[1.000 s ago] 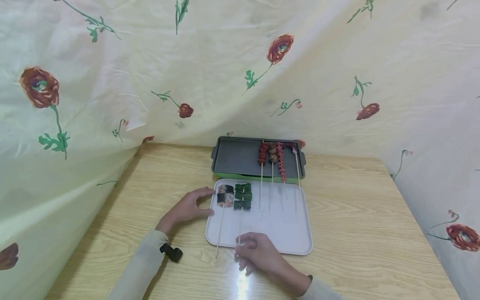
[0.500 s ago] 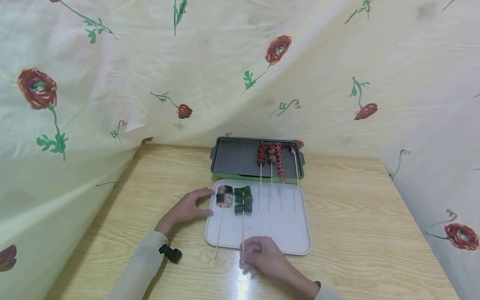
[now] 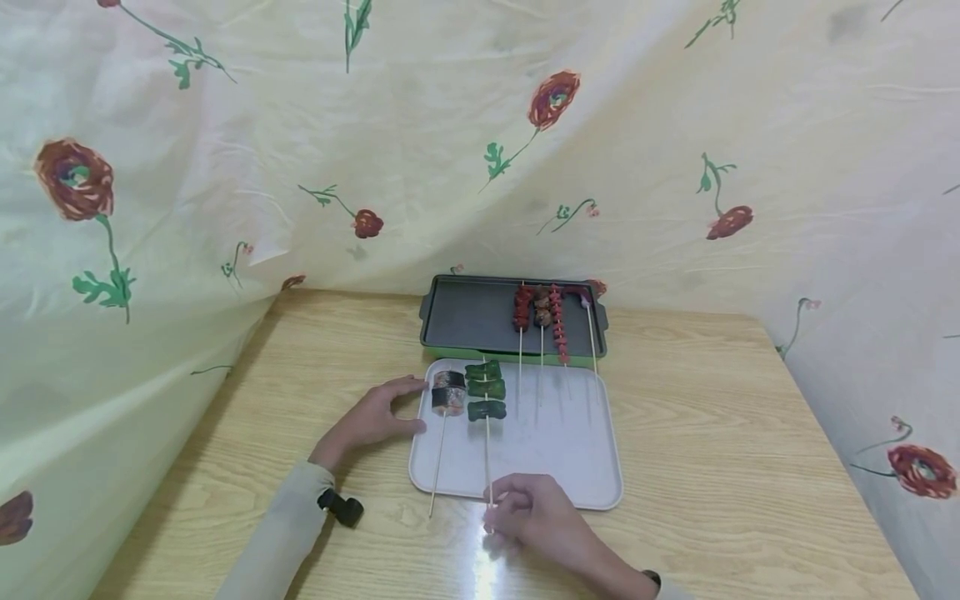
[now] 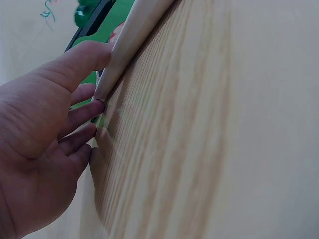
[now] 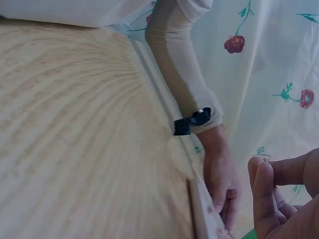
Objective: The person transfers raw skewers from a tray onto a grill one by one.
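Four skewers [image 3: 559, 329] were laid on one dark grill pan [image 3: 472, 312], their handles extended over one white tray [image 3: 547, 462]. Two more were counted at the tray: a banded skewer [image 3: 448, 393] bearing two pieces, laid at its left side, and a green skewer [image 3: 486, 389] threaded with three. The green skewer was pinched near its handle end by the right hand [image 3: 536, 515], its pieces positioned well ahead of the fingers; whether the tray was touched by them could not be told. The tray's left edge was touched by the loosely spread left hand [image 3: 378, 417]. Its near edge was crossed by the banded skewer's handle. Room was left across the tray's right part, and on the table [image 3: 697, 417] beyond its right edge.
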